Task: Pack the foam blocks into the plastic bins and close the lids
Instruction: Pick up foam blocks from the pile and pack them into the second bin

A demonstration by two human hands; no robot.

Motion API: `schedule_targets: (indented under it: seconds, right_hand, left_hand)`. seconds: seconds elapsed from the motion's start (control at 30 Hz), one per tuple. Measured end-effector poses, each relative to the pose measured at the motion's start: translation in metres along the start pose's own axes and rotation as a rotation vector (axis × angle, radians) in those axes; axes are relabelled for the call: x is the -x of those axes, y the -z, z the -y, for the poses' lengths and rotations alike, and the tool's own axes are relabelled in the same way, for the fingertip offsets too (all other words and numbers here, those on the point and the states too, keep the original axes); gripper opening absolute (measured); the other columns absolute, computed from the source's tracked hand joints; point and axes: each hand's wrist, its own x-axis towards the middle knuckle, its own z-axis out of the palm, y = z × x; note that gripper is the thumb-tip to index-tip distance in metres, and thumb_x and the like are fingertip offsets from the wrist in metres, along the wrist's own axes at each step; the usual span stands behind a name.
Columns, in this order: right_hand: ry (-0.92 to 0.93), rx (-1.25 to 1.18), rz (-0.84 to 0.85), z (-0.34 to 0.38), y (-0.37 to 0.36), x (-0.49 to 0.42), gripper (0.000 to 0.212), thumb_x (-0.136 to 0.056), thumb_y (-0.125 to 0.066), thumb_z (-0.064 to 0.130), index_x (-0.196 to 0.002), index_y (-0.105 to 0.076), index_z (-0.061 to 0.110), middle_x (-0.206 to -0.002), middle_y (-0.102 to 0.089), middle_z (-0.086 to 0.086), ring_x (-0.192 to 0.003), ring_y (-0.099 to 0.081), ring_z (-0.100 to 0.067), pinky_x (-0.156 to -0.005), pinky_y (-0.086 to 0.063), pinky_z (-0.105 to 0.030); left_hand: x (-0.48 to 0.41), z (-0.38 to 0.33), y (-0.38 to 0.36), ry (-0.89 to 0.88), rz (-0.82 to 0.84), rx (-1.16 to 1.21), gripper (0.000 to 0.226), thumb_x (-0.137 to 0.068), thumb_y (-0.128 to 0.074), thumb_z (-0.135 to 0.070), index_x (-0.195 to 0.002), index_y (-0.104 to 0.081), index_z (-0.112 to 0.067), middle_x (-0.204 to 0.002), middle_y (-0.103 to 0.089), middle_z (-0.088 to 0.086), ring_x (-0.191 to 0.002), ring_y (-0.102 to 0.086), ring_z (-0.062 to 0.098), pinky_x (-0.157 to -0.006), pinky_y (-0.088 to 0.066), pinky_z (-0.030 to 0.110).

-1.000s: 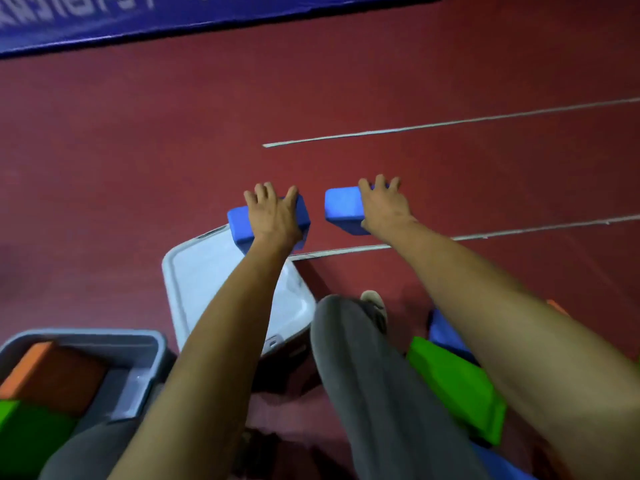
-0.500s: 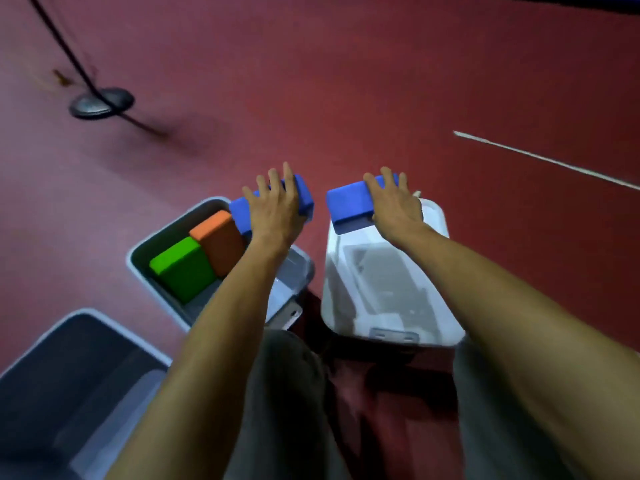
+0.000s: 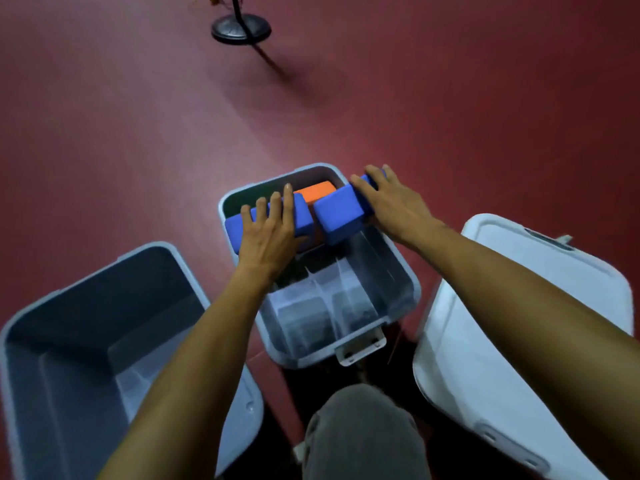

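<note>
Grips a blue foam block in each hand, both held over the middle bin. In the left hand [image 3: 266, 233], fingers laid flat across the top of the left blue block [image 3: 304, 216], thumb hidden beneath. In the right hand [image 3: 391, 202], fingers wrapped over the outer end of the right blue block [image 3: 337, 213].

Holds the two blocks almost end to end with a narrow gap between, long axes running across the bin from side to side. Left block's outer end over the left rim. Right block slanted, outer end past the right rim. Reaches palms down with both arms stretched forward, the left forearm crossing the bin's near left corner and the right forearm crossing its right rim.

Just beyond the blocks, at the far end of the middle bin [image 3: 412, 289], an orange block [image 3: 317, 190]; beside it something dark, too shadowed to name. Nearer than the hands, the bin's clear floor in view.

Probably too wide as a pair for that width, so likely calls for turning or staggering them, then lowering on the near side of the orange block. Left hand the better placed; right to come inward off the rim.

To the left, an open grey bin [image 3: 69, 341]. To the right, a white lid [image 3: 519, 306], seemingly on another bin. Farther off on the red floor [image 3: 121, 133], a black stand base [image 3: 241, 27].
</note>
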Motion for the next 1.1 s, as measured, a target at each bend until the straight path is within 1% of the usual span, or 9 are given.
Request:
schedule_targets:
  seconds: [0.13, 0.27, 0.4, 0.47, 0.63, 0.73, 0.83, 0.9, 1.1]
  right_hand:
    - [0.084, -0.156, -0.036, 0.024, -0.024, -0.054, 0.084, -0.082, -0.074, 0.026, -0.152, -0.029, 0.018, -0.154, -0.022, -0.013, -0.144, -0.015, -0.046, -0.103, -0.042, -0.056]
    - [0.229, -0.222, 0.001, 0.030, -0.029, -0.107, 0.082, -0.074, -0.083, 0.028, -0.143, -0.044, 0.009, -0.142, -0.035, -0.022, -0.129, -0.035, -0.047, -0.114, -0.028, -0.049]
    - [0.271, -0.299, 0.068, 0.026, -0.019, -0.141, 0.078, -0.073, -0.085, 0.037, -0.138, -0.051, 0.010, -0.133, -0.040, -0.022, -0.117, -0.045, -0.039, -0.103, -0.039, -0.042]
    - [0.291, -0.348, 0.102, 0.020, -0.013, -0.150, 0.075, -0.073, -0.085, 0.038, -0.136, -0.053, 0.012, -0.128, -0.041, -0.021, -0.115, -0.047, -0.035, -0.103, -0.040, -0.041]
    - [0.195, -0.508, -0.012, 0.007, -0.014, -0.144, 0.073, -0.070, -0.074, 0.046, -0.130, -0.052, 0.010, -0.112, -0.038, -0.013, -0.109, -0.044, -0.026, -0.096, -0.035, -0.024]
    - [0.211, -0.435, 0.063, 0.009, -0.038, -0.133, 0.085, -0.069, -0.079, 0.041, -0.141, -0.045, 0.010, -0.127, -0.041, -0.020, -0.117, -0.047, -0.034, -0.105, -0.039, -0.039]
    - [0.211, -0.333, 0.155, 0.004, -0.061, -0.126, 0.088, -0.072, -0.086, 0.022, -0.146, -0.040, 0.009, -0.140, -0.042, -0.020, -0.125, -0.046, -0.037, -0.107, -0.037, -0.040]
    - [0.247, -0.255, 0.204, 0.003, -0.077, -0.122, 0.087, -0.071, -0.086, 0.019, -0.144, -0.040, 0.015, -0.140, -0.044, -0.014, -0.125, -0.045, -0.037, -0.105, -0.040, -0.045]
    - [0.158, -0.182, 0.119, 0.002, -0.122, -0.121, 0.089, -0.078, -0.080, 0.021, -0.150, -0.029, 0.026, -0.150, -0.033, -0.004, -0.131, -0.033, -0.036, -0.096, -0.047, -0.055]
  left_hand:
    - [0.007, 0.008, -0.045, 0.072, 0.037, 0.012, 0.091, -0.083, -0.043, -0.062, -0.152, -0.033, -0.003, -0.132, -0.053, 0.018, -0.108, -0.054, 0.039, -0.092, -0.044, 0.055]
    - [-0.001, 0.017, -0.074, 0.176, 0.094, 0.005, 0.097, -0.081, -0.061, -0.062, -0.153, -0.031, -0.004, -0.132, -0.052, 0.018, -0.108, -0.054, 0.039, -0.089, -0.045, 0.052]
    - [-0.019, 0.027, -0.090, 0.205, 0.093, 0.060, 0.098, -0.079, -0.066, -0.062, -0.153, -0.032, -0.007, -0.134, -0.051, 0.019, -0.110, -0.053, 0.040, -0.091, -0.044, 0.050]
    - [-0.026, 0.029, -0.092, 0.206, 0.091, 0.129, 0.098, -0.078, -0.069, -0.060, -0.154, -0.032, -0.011, -0.133, -0.050, 0.018, -0.109, -0.051, 0.040, -0.092, -0.042, 0.049]
    - [-0.039, 0.023, -0.085, 0.271, 0.100, 0.252, 0.092, -0.077, -0.071, -0.056, -0.154, -0.035, -0.020, -0.132, -0.049, 0.012, -0.111, -0.048, 0.036, -0.093, -0.040, 0.046]
    - [-0.043, 0.033, -0.089, 0.240, 0.138, 0.318, 0.093, -0.072, -0.075, -0.057, -0.151, -0.039, -0.023, -0.130, -0.051, 0.009, -0.112, -0.047, 0.034, -0.094, -0.039, 0.044]
    - [-0.040, 0.040, -0.097, 0.195, 0.121, 0.343, 0.095, -0.069, -0.080, -0.054, -0.150, -0.041, -0.026, -0.132, -0.051, 0.005, -0.115, -0.047, 0.031, -0.097, -0.038, 0.041]
    - [-0.040, 0.039, -0.103, 0.172, 0.105, 0.340, 0.095, -0.069, -0.081, -0.051, -0.152, -0.040, -0.026, -0.134, -0.051, 0.005, -0.117, -0.046, 0.031, -0.099, -0.038, 0.041]
    - [-0.041, 0.032, -0.134, 0.082, 0.106, 0.272, 0.098, -0.067, -0.084, -0.052, -0.151, -0.042, -0.025, -0.132, -0.054, 0.006, -0.115, -0.050, 0.031, -0.098, -0.040, 0.042]
